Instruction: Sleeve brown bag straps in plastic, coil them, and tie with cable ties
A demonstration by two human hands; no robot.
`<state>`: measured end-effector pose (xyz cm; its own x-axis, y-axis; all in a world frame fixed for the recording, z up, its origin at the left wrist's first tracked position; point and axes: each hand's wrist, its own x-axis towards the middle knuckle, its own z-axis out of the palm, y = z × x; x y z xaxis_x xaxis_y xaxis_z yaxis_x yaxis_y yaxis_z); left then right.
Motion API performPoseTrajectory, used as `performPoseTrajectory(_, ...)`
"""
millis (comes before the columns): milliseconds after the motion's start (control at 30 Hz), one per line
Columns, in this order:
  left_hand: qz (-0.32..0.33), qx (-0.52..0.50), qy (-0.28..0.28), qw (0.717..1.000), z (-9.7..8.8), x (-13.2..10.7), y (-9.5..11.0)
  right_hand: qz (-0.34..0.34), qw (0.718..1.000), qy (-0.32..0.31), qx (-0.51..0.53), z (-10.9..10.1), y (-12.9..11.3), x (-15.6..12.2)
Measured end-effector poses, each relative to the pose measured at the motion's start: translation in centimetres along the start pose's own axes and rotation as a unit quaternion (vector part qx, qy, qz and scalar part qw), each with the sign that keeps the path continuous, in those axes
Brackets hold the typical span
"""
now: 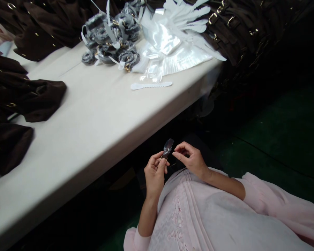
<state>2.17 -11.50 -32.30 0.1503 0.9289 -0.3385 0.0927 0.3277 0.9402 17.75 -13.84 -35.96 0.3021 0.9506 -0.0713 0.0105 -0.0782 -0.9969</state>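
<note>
My left hand (155,171) pinches a dark strap (168,146) by its lower end, close to a gold-coloured metal ring or buckle. Shiny clear plastic covers the strap's upper part. Just to the right of it, my right hand (192,159) is closed, thumb and forefinger brought together. What those fingertips hold, if anything, is too small to make out. Both hands are over my lap, below the front edge of the pale table (89,136).
Plastic-wrapped coiled straps (104,38) lie in a pile on the table, beside clear plastic bags (162,38) and white serrated strips (188,21). A single white strip (151,85) is nearer. Dark brown bags (39,99) line the left; loose brown straps (240,31) hang at right.
</note>
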Motion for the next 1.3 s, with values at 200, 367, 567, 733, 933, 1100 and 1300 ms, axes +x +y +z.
performPoseTrajectory(200, -0.040, -0.081, -0.037, 0.995, -0.3, -0.1, -0.4, -0.166, 0.976, -0.075, -0.120, -0.1, -1.1, -0.1)
performPoseTrajectory(367, -0.036, -0.056, -0.025, 0.998, -0.7, -0.4, -0.6, -0.229, 0.957, -0.095, -0.148, 0.0, -0.5, 0.2)
performPoseTrajectory(567, -0.041, -0.025, -0.028, 0.998, -0.9, -0.7, -0.4, -0.237, 0.947, -0.138, -0.170, -0.4, 0.2, 0.4)
performPoseTrajectory(733, -0.038, 0.035, -0.033, 0.998, -0.9, -1.0, -0.3, -0.207, 0.947, -0.122, -0.215, 0.0, 0.1, 0.1)
performPoseTrajectory(933, 0.000, 0.109, 0.036, 0.993, -0.6, -1.5, -1.4, 0.015, 0.980, -0.196, -0.024, -0.2, 0.0, 0.6)
performPoseTrajectory(1100, -0.031, 0.039, -0.001, 0.999, -0.3, -1.3, -1.7, -0.024, 0.978, -0.206, -0.029, -0.1, 0.0, 0.3)
performPoseTrajectory(1300, -0.038, -0.038, 0.020, 0.998, 0.1, -1.0, -1.4, -0.182, 0.976, -0.067, -0.097, 0.8, 0.7, -1.3)
